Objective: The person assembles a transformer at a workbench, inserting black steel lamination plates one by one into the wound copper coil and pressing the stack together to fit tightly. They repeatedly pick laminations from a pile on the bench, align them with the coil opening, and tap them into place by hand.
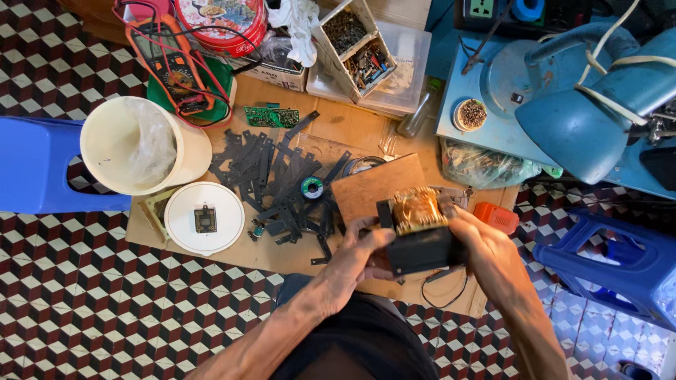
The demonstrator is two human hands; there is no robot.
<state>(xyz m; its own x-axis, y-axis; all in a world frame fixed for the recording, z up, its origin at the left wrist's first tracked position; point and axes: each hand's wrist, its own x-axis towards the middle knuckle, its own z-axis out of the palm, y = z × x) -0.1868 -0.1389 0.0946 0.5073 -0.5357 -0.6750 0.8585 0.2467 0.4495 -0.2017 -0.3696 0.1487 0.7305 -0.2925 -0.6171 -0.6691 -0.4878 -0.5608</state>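
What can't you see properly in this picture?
- Head view: the bottom of the transformer is hidden by the left hand and right hand.
- The parts in the divided box are too small to tell apart.
- The red tin is cut off by the top edge.

1. Cardboard sheet [352,127] spread flat on the patterned tile floor [84,302], that's the worktop.
2. Middle: heap of black metal strips [282,176] with a solder spool [312,187] in it.
3. Left edge: white bucket [141,144], round white lid [205,217] beside it.
4. Far edge: green circuit board [271,117], clear plastic box [401,63].
5. Right side: wooden board [377,184], small orange tool [496,217].
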